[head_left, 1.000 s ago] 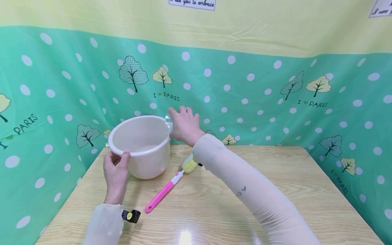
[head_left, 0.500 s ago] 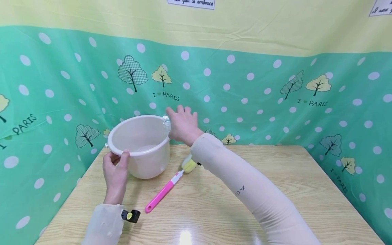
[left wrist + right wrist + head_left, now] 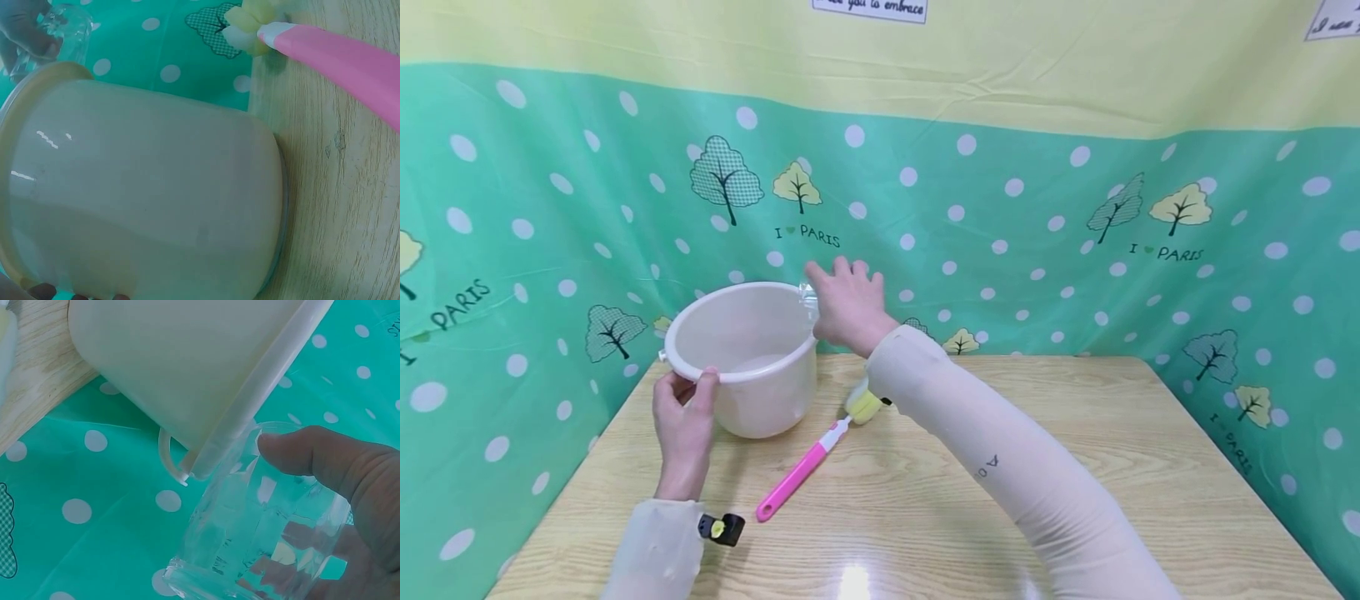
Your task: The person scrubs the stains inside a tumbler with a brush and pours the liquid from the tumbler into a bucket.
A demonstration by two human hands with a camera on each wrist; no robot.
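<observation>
A white plastic bucket [image 3: 767,400] stands upright at the table's back left. My left hand [image 3: 685,421] grips its near rim, the thumb over the edge; in the left wrist view only bits of fingers show at the lower left. My right hand [image 3: 850,307] is at the bucket's right rim, holding a clear faceted drinking glass [image 3: 256,512] between thumb and fingers. Tilted, the glass is close against the rim; whether they touch I cannot tell. A sponge bottle brush [image 3: 797,475] with a pink handle lies on the table between my arms, its head partly behind my right sleeve.
The pale wooden table [image 3: 1075,467] extends to the right of my right arm. Its back and sides meet a green dotted curtain [image 3: 1015,225]. A white bucket handle [image 3: 165,453] hangs outside the bucket in the right wrist view.
My right hand and the glass have shifted very slightly left, farther over the bucket's rim. The left hand, bucket and brush have stayed in place.
</observation>
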